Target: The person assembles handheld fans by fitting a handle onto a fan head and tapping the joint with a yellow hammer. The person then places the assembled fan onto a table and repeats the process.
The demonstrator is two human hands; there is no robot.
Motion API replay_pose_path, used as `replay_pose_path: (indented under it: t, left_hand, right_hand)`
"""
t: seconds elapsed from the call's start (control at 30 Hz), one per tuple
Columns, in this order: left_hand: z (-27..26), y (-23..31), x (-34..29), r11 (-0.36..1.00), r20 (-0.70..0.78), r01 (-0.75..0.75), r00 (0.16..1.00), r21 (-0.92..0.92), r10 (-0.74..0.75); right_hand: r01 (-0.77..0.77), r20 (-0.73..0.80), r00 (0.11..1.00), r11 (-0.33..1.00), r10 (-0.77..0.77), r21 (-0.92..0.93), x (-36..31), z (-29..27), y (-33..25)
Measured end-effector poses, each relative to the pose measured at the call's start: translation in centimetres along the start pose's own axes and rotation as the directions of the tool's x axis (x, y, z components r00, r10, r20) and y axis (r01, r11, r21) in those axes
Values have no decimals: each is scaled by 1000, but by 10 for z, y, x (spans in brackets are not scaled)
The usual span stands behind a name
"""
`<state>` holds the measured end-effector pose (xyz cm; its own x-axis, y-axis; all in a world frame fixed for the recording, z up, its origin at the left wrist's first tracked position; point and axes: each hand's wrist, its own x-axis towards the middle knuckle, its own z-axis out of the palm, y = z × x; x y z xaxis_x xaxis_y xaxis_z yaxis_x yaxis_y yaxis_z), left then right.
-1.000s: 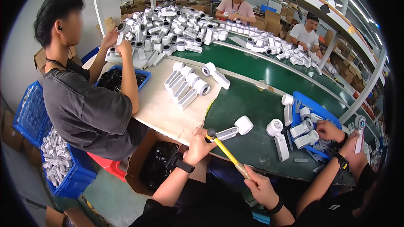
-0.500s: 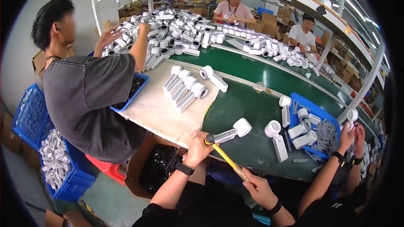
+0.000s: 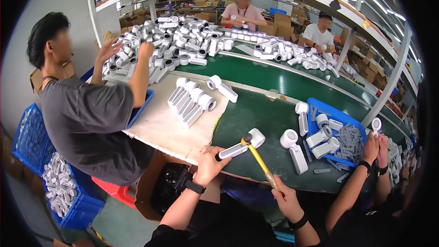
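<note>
My left hand (image 3: 209, 162) is closed around the handle end of a white handheld fan (image 3: 257, 137) near the front edge of the bench. The fan's round head points away to the right and rests on the green surface. In my right hand (image 3: 287, 200) is a hammer (image 3: 261, 159) with a yellow handle and a dark head, gripped low on the handle. The hammer's head overlaps the upper part of the fan's grey-striped handle; whether they touch I cannot tell. To the right lie another white fan (image 3: 299, 159) and one beside the blue tray (image 3: 320, 110).
Several fans (image 3: 187, 105) lie in a row on the pale board. A big pile of fans (image 3: 169, 41) covers the far left. Grey strips (image 3: 350, 142) fill part of the tray. A co-worker (image 3: 82, 110) reaches in at left; another person's hands (image 3: 376, 148) hold a fan at right.
The hammer head has moved from over my left hand to over the fan's handle. My left hand now shows the handle end it grips. The whole view has shifted slightly.
</note>
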<state>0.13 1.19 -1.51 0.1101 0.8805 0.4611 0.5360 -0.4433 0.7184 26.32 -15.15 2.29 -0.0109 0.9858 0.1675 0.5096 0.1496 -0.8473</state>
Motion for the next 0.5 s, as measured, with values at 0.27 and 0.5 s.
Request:
replay_pose_path:
  t: [0.27,0.5]
  left_hand:
    - [-45,-48,4,897,-300,172,953,408,-46]
    - [-29,-8,16,806,-374,79,909,587,182]
  right_hand:
    - [-106,-315,944,994,95,-17,-41,-46,10]
    - [-293,-499,860,903,105,-314,-95,-70,44]
